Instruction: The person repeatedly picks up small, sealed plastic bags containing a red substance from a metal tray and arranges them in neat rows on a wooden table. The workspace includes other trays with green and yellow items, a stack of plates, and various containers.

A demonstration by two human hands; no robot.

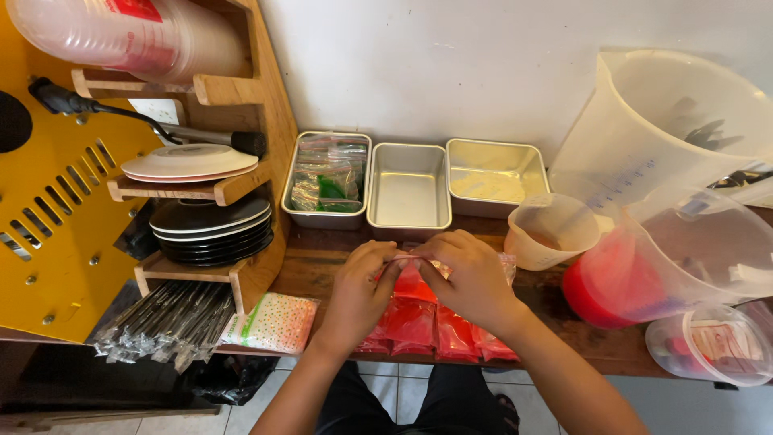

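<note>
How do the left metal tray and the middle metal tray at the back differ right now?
The left metal tray is filled with small clear packets, some with green contents; the middle metal tray holds nothing visible. The left one sits against the wooden rack; the middle one stands between two trays. Both are rectangular, shiny, similar-sized, and untouched by the hands.

Small food or drink stall counter, stacked plastic cups (137, 36), lids (189, 161), wrapped straws (165, 322), metal trays (409, 189), measuring jugs (660, 121)

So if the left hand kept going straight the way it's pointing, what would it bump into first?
The left hand points up and right, already touching the small red bag and the right hand. Beyond those, probably the empty metal tray, though depth is unclear.
</note>
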